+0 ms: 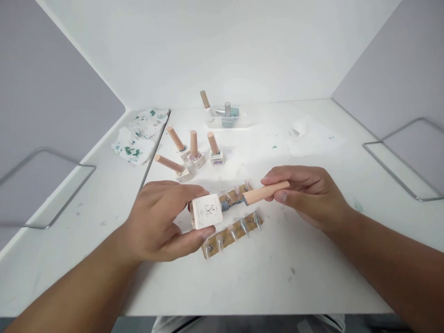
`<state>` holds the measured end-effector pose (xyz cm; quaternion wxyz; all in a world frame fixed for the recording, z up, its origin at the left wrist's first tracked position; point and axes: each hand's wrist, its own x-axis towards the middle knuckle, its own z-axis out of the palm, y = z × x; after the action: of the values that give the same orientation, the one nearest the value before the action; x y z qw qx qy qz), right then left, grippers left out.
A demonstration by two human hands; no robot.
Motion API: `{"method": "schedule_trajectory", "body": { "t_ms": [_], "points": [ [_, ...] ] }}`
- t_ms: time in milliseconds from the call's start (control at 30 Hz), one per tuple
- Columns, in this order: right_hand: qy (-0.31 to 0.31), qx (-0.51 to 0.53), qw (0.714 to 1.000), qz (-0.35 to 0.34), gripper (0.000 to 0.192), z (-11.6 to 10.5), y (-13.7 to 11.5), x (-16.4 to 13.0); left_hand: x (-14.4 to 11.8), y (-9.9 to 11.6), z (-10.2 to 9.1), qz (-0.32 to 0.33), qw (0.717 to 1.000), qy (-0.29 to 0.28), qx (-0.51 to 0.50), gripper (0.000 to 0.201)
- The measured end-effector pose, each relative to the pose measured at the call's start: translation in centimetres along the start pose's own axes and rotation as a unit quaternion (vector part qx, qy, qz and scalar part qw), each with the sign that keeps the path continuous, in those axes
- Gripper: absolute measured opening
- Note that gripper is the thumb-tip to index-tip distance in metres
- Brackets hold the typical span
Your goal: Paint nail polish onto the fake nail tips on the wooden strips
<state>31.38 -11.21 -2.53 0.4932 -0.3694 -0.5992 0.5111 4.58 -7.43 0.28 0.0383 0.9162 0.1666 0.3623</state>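
Note:
My left hand (169, 217) grips a square white nail polish bottle (207, 212) tipped on its side, its neck pointing right. Between the fingers and thumb of my right hand (305, 194) is the peach-coloured brush cap (266, 192). Its dark, polish-coated brush (237, 201) reaches to the bottle's mouth; whether the tip is inside I cannot tell. Just below the bottle lies a brown strip (225, 240) bearing several clear nail tips, a few with greyish glitter. A second brown strip (231, 194) with nail tips is partly hidden behind the bottle and brush.
Several peach-capped polish bottles (197, 159) stand behind my left hand. A clear tray (215, 121) with more bottles is at the back. Stained tissues (133, 145) lie at left, a white tissue (305, 138) at right. Metal handles (381, 145) jut in from both sides.

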Motion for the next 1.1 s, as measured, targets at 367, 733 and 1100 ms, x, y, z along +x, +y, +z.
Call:
{"method": "schedule_trajectory", "body": {
  "t_ms": [367,733,1100],
  "points": [
    [0.002,0.006,1.0,0.016,0.021,0.0,0.2,0.0,-0.3,0.2,0.1,-0.009,1.0,0.018,0.007,0.025],
    [-0.114,-0.037,0.989,-0.085,0.034,1.1,0.0,0.0,0.0,0.6,0.3,-0.008,0.998,-0.031,-0.058,0.024],
    [-0.127,-0.077,0.988,-0.033,0.02,-0.2,-0.4,0.1,0.1,0.0,0.1,0.003,0.995,-0.046,-0.087,0.027]
  ]
}}
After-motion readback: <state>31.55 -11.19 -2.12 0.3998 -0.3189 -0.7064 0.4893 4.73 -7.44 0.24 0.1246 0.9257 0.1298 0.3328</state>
